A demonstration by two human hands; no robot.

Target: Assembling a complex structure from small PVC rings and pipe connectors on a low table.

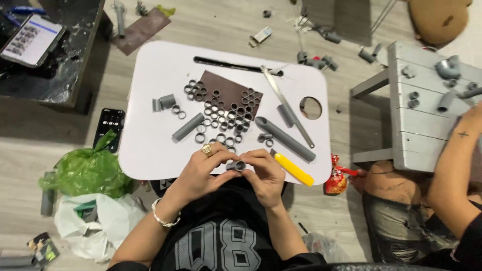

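Observation:
My left hand [203, 170], with a gold ring and a silver bracelet, and my right hand [266, 173] meet at the near edge of a small white table [150, 145]. Together they pinch a short piece made of joined grey pipe rings [236, 165]. Just beyond my fingers lie many loose grey rings [221, 116], some clustered on a brown board [226, 90]. A yellow-handled tool [293, 169] lies right of my right hand.
Grey pipe lengths [284, 138], a hacksaw blade [286, 105] and a black strip [231, 65] lie on the table. A phone [109, 125], green bag [88, 170] and white bag [100, 221] sit on the floor left. Another person's arm [454, 165] reaches over a grey stool [427, 120] at right.

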